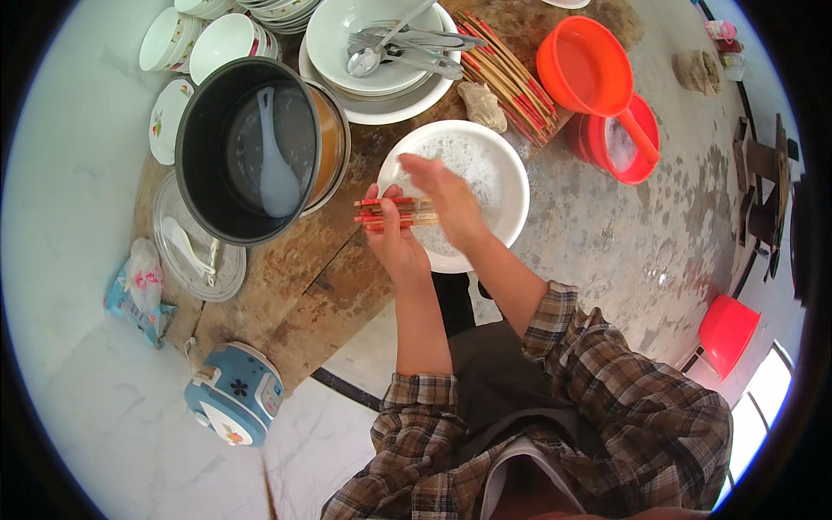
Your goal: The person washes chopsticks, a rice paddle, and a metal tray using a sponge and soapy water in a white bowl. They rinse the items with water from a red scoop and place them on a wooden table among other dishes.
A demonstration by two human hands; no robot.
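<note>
My left hand (pixel 400 250) is closed around a bundle of red-ended wooden chopsticks (pixel 378 219), thumb across the top. My right hand (pixel 450 200), slightly blurred, is held flat over the other end of the bundle with its fingers stretched out; its palm side is hidden, and whether it touches the chopsticks is unclear. Beneath both hands is a round white basin (pixel 517 195) of cloudy, foamy water. More chopsticks (pixel 504 71) lie in a loose pile beyond the basin, beside a crumpled pale lump (pixel 482 107), perhaps a sponge or cloth.
Left of the basin stands a dark inner pot (pixel 188 156) holding a rice paddle (pixel 278 175). White bowls (pixel 325 45) with spoons and forks stand behind. An orange-red dipper (pixel 582 62) rests over a red bucket (pixel 640 169) at right. A blue rice cooker (pixel 240 390) sits near left.
</note>
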